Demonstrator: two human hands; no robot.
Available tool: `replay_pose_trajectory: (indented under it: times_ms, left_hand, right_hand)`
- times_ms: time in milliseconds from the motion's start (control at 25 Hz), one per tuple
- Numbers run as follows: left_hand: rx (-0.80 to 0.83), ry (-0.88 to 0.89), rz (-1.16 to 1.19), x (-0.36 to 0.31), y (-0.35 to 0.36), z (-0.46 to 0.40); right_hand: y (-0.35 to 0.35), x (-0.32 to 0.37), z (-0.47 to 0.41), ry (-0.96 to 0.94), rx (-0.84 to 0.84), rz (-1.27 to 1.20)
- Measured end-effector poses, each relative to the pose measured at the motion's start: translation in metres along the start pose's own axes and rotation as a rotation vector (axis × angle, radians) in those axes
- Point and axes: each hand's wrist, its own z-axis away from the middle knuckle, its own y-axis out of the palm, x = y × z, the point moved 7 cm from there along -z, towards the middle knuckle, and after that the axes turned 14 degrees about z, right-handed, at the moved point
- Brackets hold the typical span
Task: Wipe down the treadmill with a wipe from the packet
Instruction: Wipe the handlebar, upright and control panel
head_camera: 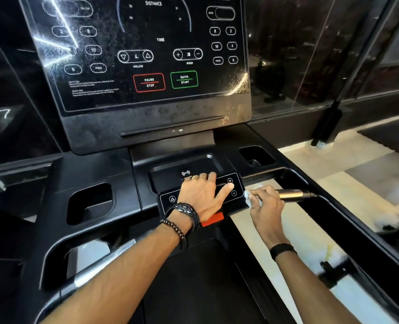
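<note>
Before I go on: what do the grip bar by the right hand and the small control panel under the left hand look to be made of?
Grip bar: probably metal, brushed brass-toned sheen with a long highlight. Control panel: likely smooth glossy black plastic with white printed symbols. The right hand pinches a pale wipe beside it; the left hand rests flat.

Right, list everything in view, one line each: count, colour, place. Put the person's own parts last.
console screen: one, black with white markings, top centre
pause/stop button: one, red outline, lower screen
quick start button: one, green outline, right of pause/stop
control panel: one, black, under the left hand
cup holders: two, black, either side of the centre tray
safety clip: one, red, below the panel
handlebar grip: one, metallic, right
wipe: one, pale, in the right hand
left hand: one, resting flat on the panel
right hand: one, holding the wipe
</note>
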Motion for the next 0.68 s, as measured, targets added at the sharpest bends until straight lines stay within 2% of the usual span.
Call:
replay_pose_trajectory:
  times_ms: [280,680]
  left_hand:
    - [0.042,0.074,-0.031,0.001,-0.001,-0.009]
    - [0.003,0.125,-0.034,0.001,-0.006,-0.010]
  right_hand:
    - [-0.005,0.013,-0.008,0.030,0.043,0.063]
    - [-0.008,0.028,0.001,0.071,0.008,0.139]
